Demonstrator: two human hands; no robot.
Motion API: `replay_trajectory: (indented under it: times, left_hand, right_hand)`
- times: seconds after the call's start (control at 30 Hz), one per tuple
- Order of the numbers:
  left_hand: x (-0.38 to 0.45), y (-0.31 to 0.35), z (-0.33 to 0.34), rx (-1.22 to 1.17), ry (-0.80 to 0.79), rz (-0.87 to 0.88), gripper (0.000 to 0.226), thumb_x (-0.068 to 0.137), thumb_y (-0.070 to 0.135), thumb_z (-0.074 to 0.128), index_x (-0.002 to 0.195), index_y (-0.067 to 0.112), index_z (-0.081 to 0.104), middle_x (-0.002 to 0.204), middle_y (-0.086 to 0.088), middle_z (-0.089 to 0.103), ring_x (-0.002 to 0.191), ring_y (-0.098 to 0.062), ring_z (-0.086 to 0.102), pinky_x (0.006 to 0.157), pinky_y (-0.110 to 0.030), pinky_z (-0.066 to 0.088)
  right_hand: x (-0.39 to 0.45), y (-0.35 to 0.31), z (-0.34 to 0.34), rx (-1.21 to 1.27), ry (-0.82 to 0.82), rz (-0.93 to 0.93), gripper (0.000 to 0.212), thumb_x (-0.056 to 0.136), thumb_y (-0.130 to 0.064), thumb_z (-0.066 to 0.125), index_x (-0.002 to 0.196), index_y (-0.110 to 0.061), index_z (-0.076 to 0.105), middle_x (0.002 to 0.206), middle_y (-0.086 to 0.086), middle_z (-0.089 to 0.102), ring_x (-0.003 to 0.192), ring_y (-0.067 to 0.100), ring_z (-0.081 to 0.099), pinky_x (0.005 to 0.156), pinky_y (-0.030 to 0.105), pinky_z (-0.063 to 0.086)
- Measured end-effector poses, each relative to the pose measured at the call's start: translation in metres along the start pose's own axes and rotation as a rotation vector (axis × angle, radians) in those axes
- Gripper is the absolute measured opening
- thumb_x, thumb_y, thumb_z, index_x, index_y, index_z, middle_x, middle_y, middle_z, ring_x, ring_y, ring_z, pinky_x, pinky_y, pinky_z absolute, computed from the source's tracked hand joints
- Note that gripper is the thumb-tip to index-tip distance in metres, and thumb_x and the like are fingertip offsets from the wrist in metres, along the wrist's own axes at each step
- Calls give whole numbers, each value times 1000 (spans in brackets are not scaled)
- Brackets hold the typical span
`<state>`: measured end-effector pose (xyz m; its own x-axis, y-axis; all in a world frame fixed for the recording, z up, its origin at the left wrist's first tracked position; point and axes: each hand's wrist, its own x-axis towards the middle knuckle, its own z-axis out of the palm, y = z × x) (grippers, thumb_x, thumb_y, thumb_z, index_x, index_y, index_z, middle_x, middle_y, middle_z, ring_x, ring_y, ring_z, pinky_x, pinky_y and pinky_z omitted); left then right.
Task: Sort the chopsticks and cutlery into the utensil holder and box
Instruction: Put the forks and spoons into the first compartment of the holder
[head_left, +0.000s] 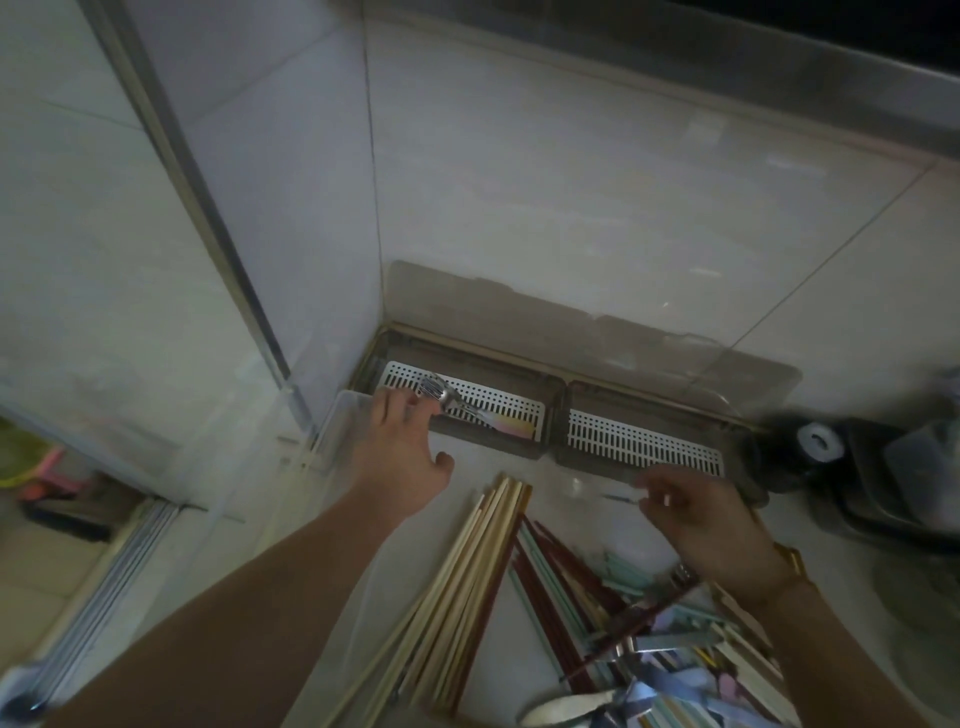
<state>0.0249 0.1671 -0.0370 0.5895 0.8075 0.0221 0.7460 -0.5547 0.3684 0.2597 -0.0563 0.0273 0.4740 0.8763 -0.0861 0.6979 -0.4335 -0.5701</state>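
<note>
Chopsticks (467, 587) lie fanned on the tabletop (519, 675) in the lower centre of the head view, cream ones to the left, red and pale green ones running into a mixed pile of cutlery (675, 644) at lower right.

We read the left hand (400, 457) as extended over the near edge of the left compartment of the utensil holder (467, 410), fingers straight, fingertips touching a metal fork (452, 400) that rests on the slotted tray. The right hand (696, 514) hovers near the right compartment (644, 441); it appears to pinch a thin metal item, but blur prevents confirmation.

We judge the chopsticks light, stiff and smooth, likely to roll or slide. Take hold near mid-length, several together, ends aligned. The fork is rigid and slippery; grip it at the handle.

The holder sits in a wall corner with its clear lid (571, 317) raised against the tiles. Approach is open only from the front and above. A clear box (337, 431) stands just beside the left compartment.
</note>
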Motion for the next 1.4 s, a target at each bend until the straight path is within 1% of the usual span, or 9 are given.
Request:
replay_trajectory:
  times: [0.1,0.17,0.27,0.47,0.67,1.0,1.13,1.27,1.4]
  left_hand:
    - [0,-1,-1,-3,-13,5,55,77,43,62,128,29,45,132,0,34,129,-19,24,85,-34,47]
    - [0,0,-2,-12,-17,2,55,77,43,62,128,30,45,132,2,33,129,-18,24,84,-33,46]
    - [0,1,-4,-22,-14,4,53,77,42,62,126,31,45,131,3,32,128,-17,23,83,-30,45]
    - [0,0,-5,-31,-3,6,55,76,40,61,128,31,45,132,3,33,129,-17,24,84,-32,46]
    - [1,-1,-4,-47,-1,5,55,77,41,60,128,31,44,132,2,32,128,-17,23,83,-31,47]
    - [1,-1,3,-64,30,9,55,75,36,65,126,27,49,132,-2,36,127,-19,24,90,-36,44]
    - [2,-2,5,-67,28,12,53,74,33,67,125,25,51,130,-3,37,127,-21,26,88,-39,46]
    - [2,-3,7,-73,43,7,54,73,30,69,124,23,53,131,-6,39,128,-23,27,93,-42,44]
    - [2,0,7,-42,29,-17,54,75,32,68,126,25,51,134,-6,37,130,-23,24,93,-42,44]
  right_hand:
    - [31,-23,11,148,114,-33,37,86,1,60,84,-35,64,84,-2,70,72,20,64,64,27,50]
    - [56,-42,24,125,134,-69,25,89,-2,57,87,-24,67,89,1,70,76,17,63,65,15,45]
    - [96,-63,50,-24,36,-104,20,91,-2,54,100,-11,69,99,3,69,88,13,60,72,12,37]
    - [148,-85,84,-39,-118,26,8,84,-5,64,88,-9,69,90,7,69,85,20,63,86,34,53]
    - [162,-74,101,-239,-209,67,15,89,-12,58,94,-15,71,102,6,71,94,21,65,88,27,51]
    - [90,-41,36,115,211,-112,12,84,-7,68,87,-18,71,87,2,71,79,10,65,77,21,51]
    - [22,4,24,91,82,-62,34,83,-10,70,84,-43,61,77,-18,68,71,2,62,67,13,50]
    - [-45,49,33,-120,-35,-132,24,80,-10,70,79,-34,65,77,-11,63,67,7,59,61,31,53]
    - [-91,86,44,-156,-126,-69,18,78,-26,73,78,-39,61,88,-17,62,82,3,60,67,30,52]
